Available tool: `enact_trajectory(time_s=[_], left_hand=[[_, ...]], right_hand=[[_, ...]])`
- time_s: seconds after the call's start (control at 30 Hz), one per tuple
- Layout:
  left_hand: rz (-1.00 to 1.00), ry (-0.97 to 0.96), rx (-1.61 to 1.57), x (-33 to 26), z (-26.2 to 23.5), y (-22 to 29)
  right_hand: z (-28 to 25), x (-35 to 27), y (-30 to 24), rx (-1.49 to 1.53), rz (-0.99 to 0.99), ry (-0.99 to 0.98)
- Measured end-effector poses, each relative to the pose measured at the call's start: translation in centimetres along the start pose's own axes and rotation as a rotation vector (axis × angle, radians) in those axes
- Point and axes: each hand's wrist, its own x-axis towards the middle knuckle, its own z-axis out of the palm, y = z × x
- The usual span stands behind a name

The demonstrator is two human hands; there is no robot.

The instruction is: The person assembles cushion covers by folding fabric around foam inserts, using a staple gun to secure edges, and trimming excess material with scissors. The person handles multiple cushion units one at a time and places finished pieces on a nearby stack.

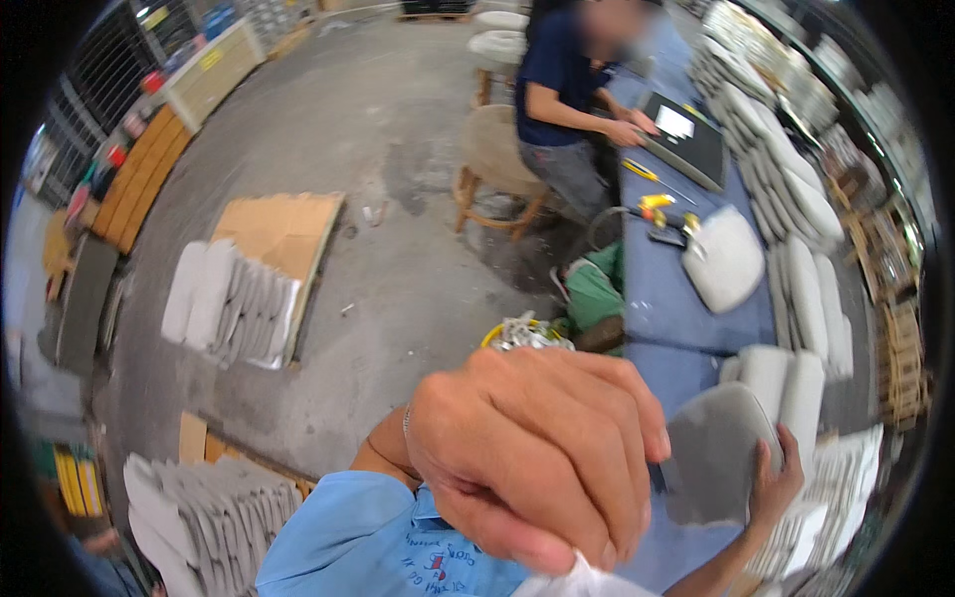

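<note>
My left hand (pixel 537 438), raised close in front of me, is closed with a bracelet at its wrist. Its fingertips pinch a piece of white cloth (pixel 582 582), most of which lies beyond the lower edge. At the right, my right hand (pixel 778 480) grips the edge of a grey seat cushion (pixel 711 453), its thumb and fingers at the cushion's right side. This cushion leans near several light grey cushions (pixel 801 398) standing on the blue-covered table (pixel 671 308).
A person (pixel 567 109) sits across the table with both hands at a dark, flat panel (pixel 686 139). A screwdriver (pixel 642 169), a yellow-handled tool (pixel 657 201) and a pale cushion (pixel 724 261) lie nearer. Cushion stacks (pixel 219 517) stand on the left floor, beside a cardboard sheet (pixel 284 229).
</note>
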Motion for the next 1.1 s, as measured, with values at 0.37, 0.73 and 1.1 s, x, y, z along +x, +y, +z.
enact_trajectory(time_s=[0.37, 0.73, 1.1], left_hand=[[0.316, 0.231, -0.313, 6.4, 11.6, -6.6], [-0.143, -0.018, 0.066, 5.8, 10.8, -23.0], [-0.753, -0.175, 0.211, -13.0, 23.2, -37.9]], right_hand=[[-1.9, -6.0, 1.8, 0.03, 0.092, 0.289], [-3.9, -1.4, 6.0, 0.05, 0.177, 0.265], [-6.1, -11.6, 14.3, 0.014, 0.262, 0.34]])
